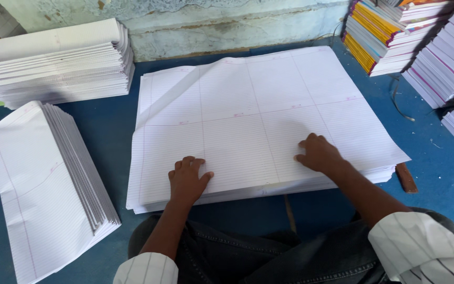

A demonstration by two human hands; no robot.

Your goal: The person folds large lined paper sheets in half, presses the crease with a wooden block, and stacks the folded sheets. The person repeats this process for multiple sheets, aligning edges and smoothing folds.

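No grip on anything yet: my left hand (pixel 186 180) and right hand (pixel 317 153) lie open and flat on the big stack of ruled sheets (pixel 258 121). Folded stacks (pixel 48 179) lie left. I judge next: pinch the top sheet's edge.

Two hands lay on paper: the left hand (pixel 186 180) and the right hand (pixel 317 153). Under both sat one big stack of ruled sheets (pixel 258 115). Left of the left hand stood one pile of folded ruled sheets (pixel 38 189), and beyond it one more folded pile (pixel 59 63). Beyond the right hand rose one stack of colour-edged notebooks (pixel 382 31); right of that hand stood two stacks of white-edged notebooks (pixel 447 58). One brown wooden block (pixel 406 178) lay beside the right hand.
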